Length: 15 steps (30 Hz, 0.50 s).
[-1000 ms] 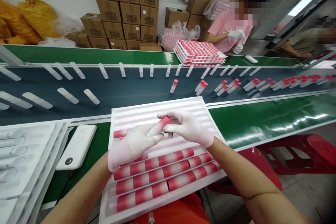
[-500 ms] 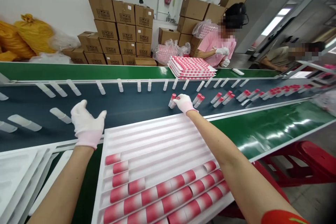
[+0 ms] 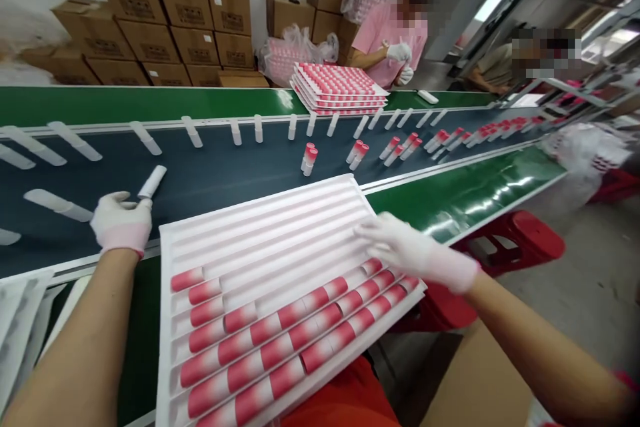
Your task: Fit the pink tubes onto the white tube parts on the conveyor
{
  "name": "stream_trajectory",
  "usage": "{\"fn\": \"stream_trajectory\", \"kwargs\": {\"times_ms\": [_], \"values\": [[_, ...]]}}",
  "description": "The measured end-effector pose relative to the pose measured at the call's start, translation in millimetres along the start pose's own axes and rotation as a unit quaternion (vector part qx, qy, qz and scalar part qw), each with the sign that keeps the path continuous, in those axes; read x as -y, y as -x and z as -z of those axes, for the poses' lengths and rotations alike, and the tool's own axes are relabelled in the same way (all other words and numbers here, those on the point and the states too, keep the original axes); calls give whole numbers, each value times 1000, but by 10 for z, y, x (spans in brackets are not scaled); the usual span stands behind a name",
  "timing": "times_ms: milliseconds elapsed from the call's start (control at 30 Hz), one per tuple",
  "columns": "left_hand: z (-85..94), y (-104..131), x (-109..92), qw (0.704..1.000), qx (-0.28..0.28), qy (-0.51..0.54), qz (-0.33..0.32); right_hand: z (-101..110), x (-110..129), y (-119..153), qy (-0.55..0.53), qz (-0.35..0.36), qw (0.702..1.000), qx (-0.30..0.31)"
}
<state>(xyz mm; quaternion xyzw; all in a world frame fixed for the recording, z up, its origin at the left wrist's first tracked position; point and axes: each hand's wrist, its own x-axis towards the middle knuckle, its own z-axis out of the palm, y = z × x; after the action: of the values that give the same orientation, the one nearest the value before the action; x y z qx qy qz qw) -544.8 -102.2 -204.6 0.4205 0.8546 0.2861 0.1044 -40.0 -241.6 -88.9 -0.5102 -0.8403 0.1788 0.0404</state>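
My left hand (image 3: 121, 219), in a white glove, is closed on the lower end of a white tube (image 3: 152, 182) over the dark belt (image 3: 215, 187). A white ribbed tray (image 3: 260, 213) lies in front of me, its lower rows holding several red-and-white tubes (image 3: 265, 330). Above the tray's right side is my right hand (image 3: 395, 243), gloved and slightly blurred, fingers apart, with nothing seen in it. Two red-topped tubes (image 3: 309, 159) stand on the belt beyond the tray.
White tubes (image 3: 146, 138) line the belt's far side, and more red-topped tubes stand to the right. Stacked filled trays (image 3: 340, 88) rest on the far green strip near a person in pink (image 3: 373, 40). White trays (image 3: 23, 320) lie at left; red stools (image 3: 520, 240) stand at right.
My left hand has moved down and closed on a white tube. My right hand has left the red-topped tubes and come back over the tray's right side. The camera view has shifted.
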Motion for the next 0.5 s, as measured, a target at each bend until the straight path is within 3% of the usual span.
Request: {"fn": "stream_trajectory", "kwargs": {"times_ms": [100,133,267,400,500], "values": [[-46,59,-57,999,-18,-12,-39,-360,-59,439,20,56,998,-28],[-76,38,-110,998,-24,-22,-55,-482,-126,504,28,59,996,-57],[-211,-225,-329,992,39,-61,-105,-809,-397,539,-8,30,989,-142],[-254,-372,-414,991,88,-59,-76,-758,-407,456,-146,-57,970,-186],[-177,-213,-457,989,118,-24,-83,-508,-220,205,-225,-124,940,-222]]}}
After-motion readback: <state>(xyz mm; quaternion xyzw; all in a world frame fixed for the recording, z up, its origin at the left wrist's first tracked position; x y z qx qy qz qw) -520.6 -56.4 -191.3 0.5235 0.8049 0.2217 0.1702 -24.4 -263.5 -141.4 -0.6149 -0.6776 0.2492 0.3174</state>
